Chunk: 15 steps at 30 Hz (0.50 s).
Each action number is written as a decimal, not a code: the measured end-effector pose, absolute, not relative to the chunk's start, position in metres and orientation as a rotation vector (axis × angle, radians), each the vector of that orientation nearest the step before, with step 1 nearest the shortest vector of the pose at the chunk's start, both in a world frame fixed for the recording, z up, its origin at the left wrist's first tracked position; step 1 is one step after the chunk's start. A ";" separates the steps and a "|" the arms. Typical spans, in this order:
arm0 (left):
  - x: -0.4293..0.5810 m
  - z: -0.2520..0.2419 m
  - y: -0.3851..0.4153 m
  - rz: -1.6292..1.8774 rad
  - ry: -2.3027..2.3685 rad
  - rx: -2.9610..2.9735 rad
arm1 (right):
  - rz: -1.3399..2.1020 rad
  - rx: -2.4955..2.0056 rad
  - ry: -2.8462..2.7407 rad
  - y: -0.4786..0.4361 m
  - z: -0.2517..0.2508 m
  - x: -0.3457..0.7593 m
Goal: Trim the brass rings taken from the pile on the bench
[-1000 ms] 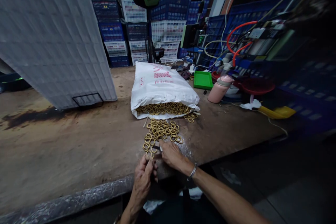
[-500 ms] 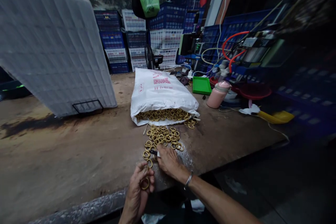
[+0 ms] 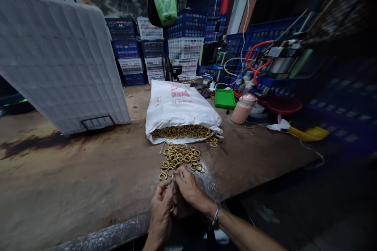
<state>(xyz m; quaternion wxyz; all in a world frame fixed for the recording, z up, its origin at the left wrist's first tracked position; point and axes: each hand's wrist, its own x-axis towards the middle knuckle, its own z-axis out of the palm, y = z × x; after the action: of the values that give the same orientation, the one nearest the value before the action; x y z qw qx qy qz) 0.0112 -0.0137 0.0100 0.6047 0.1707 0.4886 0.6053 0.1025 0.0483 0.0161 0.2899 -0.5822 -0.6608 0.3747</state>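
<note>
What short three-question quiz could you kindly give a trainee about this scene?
1. True or false: loose gold-coloured rings lie on the table in front of the open white sack.
2. Which thing stands just right of the green tray in the picture: a) fan, b) pink bottle, c) red flag?
3. Fill in: the visible bracelet circles the wrist of the ____.

Key: 1 true; 2 b; 3 right hand.

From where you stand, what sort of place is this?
Probably a workshop: gold-coloured rings lie by an open white sack on the worktable, crates stand stacked behind, and apparent machinery sits at right.
</note>
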 end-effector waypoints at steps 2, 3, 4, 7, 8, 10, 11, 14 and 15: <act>0.015 0.011 -0.011 1.411 1.147 0.437 | 1.066 -1.529 -1.695 0.044 0.016 0.100; 0.016 0.012 -0.010 1.414 1.155 0.450 | 1.088 -1.515 -1.669 0.043 0.016 0.099; 0.017 0.013 -0.009 1.416 1.164 0.455 | 1.103 -1.502 -1.651 0.041 0.017 0.099; 0.015 0.013 -0.009 1.415 1.199 0.434 | 1.143 -1.458 -1.640 0.040 0.018 0.101; 0.014 0.012 -0.009 1.408 1.212 0.436 | 1.152 -1.443 -1.653 0.040 0.018 0.102; 0.011 0.009 -0.010 1.387 1.241 0.477 | 1.156 -1.419 -1.686 0.040 0.017 0.105; 0.010 0.007 -0.010 1.372 1.258 0.508 | 1.153 -1.412 -1.705 0.041 0.017 0.107; 0.005 0.003 -0.009 1.332 1.330 0.601 | 1.135 -1.409 -1.753 0.044 0.020 0.112; 0.004 0.003 -0.009 1.325 1.363 0.641 | 1.132 -1.407 -1.764 0.045 0.022 0.114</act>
<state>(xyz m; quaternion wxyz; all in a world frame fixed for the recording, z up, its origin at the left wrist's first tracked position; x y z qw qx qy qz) 0.0043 -0.0091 0.0027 0.5377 0.2695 0.5729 0.5567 0.1135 0.0451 0.0219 0.3035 -0.5310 -0.6659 0.4273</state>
